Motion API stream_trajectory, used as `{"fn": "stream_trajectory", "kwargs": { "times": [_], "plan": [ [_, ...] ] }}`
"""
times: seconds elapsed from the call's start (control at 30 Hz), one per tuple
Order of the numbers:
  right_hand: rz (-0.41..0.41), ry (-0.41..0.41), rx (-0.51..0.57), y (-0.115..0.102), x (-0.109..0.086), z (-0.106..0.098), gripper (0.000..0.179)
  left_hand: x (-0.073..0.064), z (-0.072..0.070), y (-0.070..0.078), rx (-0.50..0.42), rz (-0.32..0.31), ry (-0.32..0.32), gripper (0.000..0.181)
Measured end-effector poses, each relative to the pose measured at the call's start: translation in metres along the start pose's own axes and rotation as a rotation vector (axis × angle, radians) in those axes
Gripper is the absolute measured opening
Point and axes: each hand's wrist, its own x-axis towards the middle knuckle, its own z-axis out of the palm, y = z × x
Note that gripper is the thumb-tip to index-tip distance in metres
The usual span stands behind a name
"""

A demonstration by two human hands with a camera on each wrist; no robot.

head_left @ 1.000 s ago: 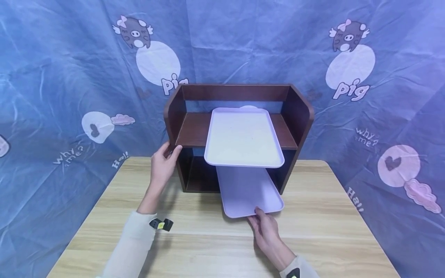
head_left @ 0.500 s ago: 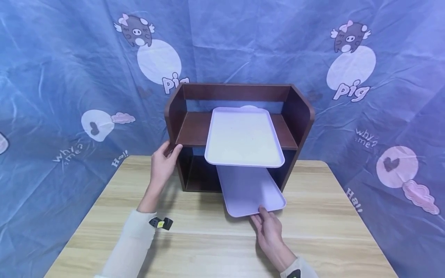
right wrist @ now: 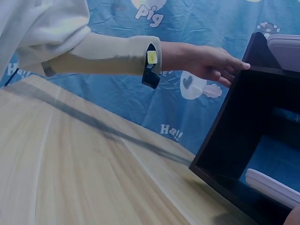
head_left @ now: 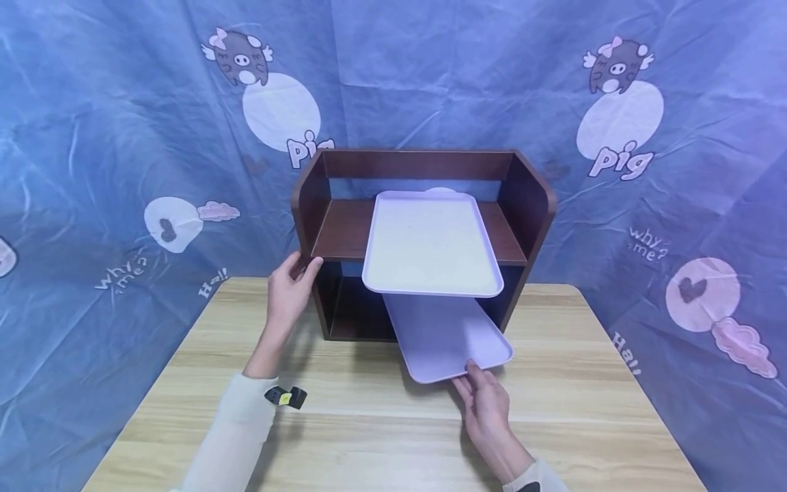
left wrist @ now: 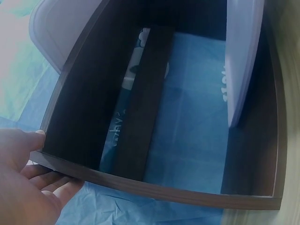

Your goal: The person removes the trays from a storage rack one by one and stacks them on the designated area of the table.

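A dark brown two-tier wooden shelf (head_left: 418, 164) stands on the table. On its upper board lies a pale lilac tray (head_left: 433, 242), its front end jutting out. A second lilac tray (head_left: 451, 338) sticks out at an angle from the lower compartment, its rear part hidden under the upper one. My right hand (head_left: 488, 403) pinches that lower tray's front edge, thumb on top and fingers beneath. On the left, my left hand (head_left: 287, 290) grips the shelf's side panel. The left wrist view shows the thumb and fingers of this left hand (left wrist: 28, 178) on either side of the panel's edge.
Light wood-grain tabletop (head_left: 393, 437) extends in front of the shelf and to both sides. A blue cloth (head_left: 393, 82) printed with pigs and words hangs behind and around the table.
My right hand has swung the lower tray's front end to the right, so the tray is more slanted. The left hand, shelf and upper tray stay in place.
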Motion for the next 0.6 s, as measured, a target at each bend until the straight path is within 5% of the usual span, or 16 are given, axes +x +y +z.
{"fn": "stream_trajectory", "kwargs": {
  "times": [0.4,0.6],
  "plan": [
    [-0.074,-0.007,-0.047,-0.0025,0.001,-0.005,0.056,0.0005,0.0002,-0.0007,-0.017,0.003,-0.003,0.047],
    [-0.086,-0.01,-0.065,-0.0038,0.0003,-0.0055,0.034,-0.0002,0.0002,-0.0016,-0.016,0.008,-0.003,0.048]
  ]
}}
